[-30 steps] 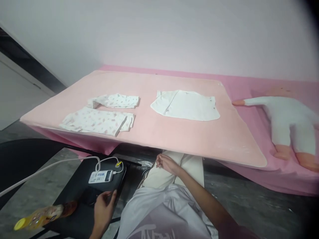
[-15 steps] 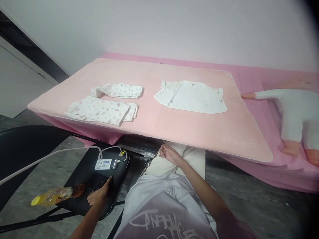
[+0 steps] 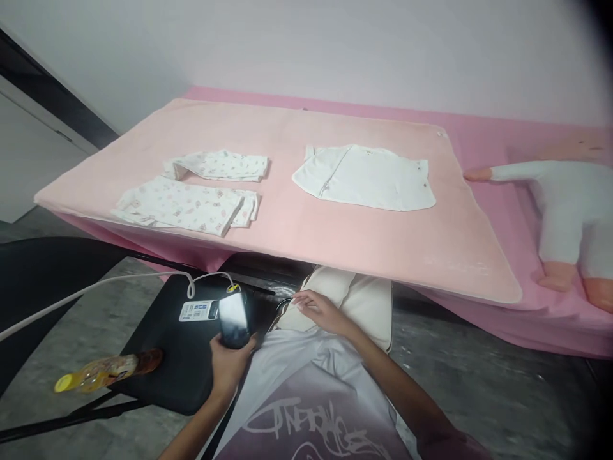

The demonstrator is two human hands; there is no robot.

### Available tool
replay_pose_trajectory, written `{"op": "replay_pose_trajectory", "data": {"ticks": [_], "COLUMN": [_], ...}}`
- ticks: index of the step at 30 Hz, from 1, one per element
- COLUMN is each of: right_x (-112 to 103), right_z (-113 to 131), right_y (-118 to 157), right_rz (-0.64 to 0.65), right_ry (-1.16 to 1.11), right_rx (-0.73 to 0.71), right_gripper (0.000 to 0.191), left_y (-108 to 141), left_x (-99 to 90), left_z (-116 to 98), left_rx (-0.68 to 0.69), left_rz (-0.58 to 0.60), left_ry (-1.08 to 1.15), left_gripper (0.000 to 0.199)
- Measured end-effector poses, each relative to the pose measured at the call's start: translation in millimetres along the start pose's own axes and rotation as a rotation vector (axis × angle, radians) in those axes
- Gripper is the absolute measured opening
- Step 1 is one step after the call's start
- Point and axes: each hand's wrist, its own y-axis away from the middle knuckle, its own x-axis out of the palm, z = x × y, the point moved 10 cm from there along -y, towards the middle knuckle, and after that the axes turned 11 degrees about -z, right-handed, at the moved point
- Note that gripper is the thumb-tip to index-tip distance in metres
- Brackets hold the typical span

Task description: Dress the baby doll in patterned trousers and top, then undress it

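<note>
My left hand (image 3: 228,363) grips a dark smartphone (image 3: 234,321) by its lower end, raised above the black chair seat (image 3: 177,377). Light glares off the phone's screen. Over my lap hovers my right hand (image 3: 322,312), fingers loosely spread and holding nothing. On the chair, partly behind the phone, lies a white power bank (image 3: 195,311) with a white cable (image 3: 119,279). A bottle (image 3: 110,372) with a yellow cap and amber liquid lies on its side at the chair's left edge.
A pink-covered table (image 3: 335,239) stands in front of me. Patterned baby trousers (image 3: 184,207) lie at its left, a white baby top (image 3: 366,179) near the middle. A white-dressed doll (image 3: 567,198) lies at the right. A wall (image 3: 364,57) rises behind.
My left hand has picked up the phone from the chair seat and brought it up and to the right. My right hand has shifted slightly left, its fingers more extended.
</note>
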Motion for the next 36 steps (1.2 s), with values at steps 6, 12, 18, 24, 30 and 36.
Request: {"op": "replay_pose_trajectory", "data": {"ticks": [6, 12, 18, 24, 30, 36], "right_x": [4.6, -13.1, -21.9, -25.5, -24.2, -38.9], "right_z": [-12.8, -20.3, -23.4, -31.0, -17.5, -10.3], "right_y": [4.2, 1.7, 8.3, 4.7, 11.8, 6.8], "right_rz": [-0.02, -0.03, 0.037, -0.047, -0.031, -0.211], "right_ry": [-0.166, -0.282, -0.137, -0.094, -0.201, -0.367], "right_rx": [0.055, 0.126, 0.099, 0.083, 0.128, 0.159], "right_gripper": [0.075, 0.101, 0.132, 0.129, 0.115, 0.064], "left_y": [69.8, 106.3, 117.6, 110.9, 115.6, 119.0], "left_x": [82.0, 136.8, 145.0, 139.6, 148.1, 158.7], "left_z": [-125.2, -158.2, -156.3, -158.0, -147.1, -143.1], "left_rx": [0.308, 0.456, 0.504, 0.497, 0.398, 0.294], "left_rz": [0.303, 0.567, 0.882, 0.93, 0.966, 1.046], "left_ry": [0.287, 0.357, 0.335, 0.344, 0.44, 0.513], "left_gripper": [0.089, 0.097, 0.128, 0.127, 0.137, 0.145]}}
